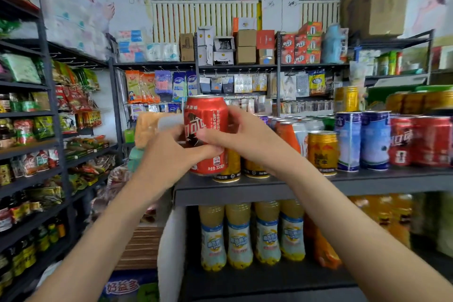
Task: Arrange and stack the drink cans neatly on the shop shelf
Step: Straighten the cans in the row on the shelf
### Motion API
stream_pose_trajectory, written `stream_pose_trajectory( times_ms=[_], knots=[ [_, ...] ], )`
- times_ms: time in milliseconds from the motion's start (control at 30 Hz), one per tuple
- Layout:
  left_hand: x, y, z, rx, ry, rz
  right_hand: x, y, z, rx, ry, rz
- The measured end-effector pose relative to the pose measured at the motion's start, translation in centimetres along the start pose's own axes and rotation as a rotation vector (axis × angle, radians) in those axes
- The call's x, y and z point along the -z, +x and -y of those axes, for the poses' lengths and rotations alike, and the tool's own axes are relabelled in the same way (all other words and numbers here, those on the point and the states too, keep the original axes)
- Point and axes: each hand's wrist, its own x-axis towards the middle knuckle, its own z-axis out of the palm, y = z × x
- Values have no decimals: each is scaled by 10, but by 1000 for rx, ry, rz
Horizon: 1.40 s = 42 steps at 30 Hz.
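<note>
Both hands, left hand (169,152) and right hand (241,133), fingers clamped on a red can (206,117) at the shelf (367,179) left end; rows stand, this can unplaced.

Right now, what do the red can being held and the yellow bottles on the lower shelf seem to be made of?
The red can looks like thin glossy printed metal, probably aluminium: sheen streaks and a rolled rim. The yellow bottles look like clear plastic: liquid shows through above wrapped labels. Both hands grip the can.

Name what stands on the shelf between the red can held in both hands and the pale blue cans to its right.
In the head view: gold cans, with an orange-and-white can behind them.
</note>
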Motion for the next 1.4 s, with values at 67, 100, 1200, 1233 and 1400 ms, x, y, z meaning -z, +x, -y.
stream_pose_trajectory(
  times_ms=[67,100,1200,1233,1400],
  knots=[
    [-25,-11,-20,-5,-5,23,22,-24,-5,-6,41,-43],
    [-40,-17,-29,-2,-17,29,35,-37,-7,-11,48,-55],
    [-403,20,-114,39,-111,296,410,-175,-190,-121,-488,-538],
    [-408,24,-112,45,-135,278,416,-168,-199,-106,-529,-532],
    [-428,31,-111,82,-170,194,433,-138,-230,-149,-765,-510]
  ],
)
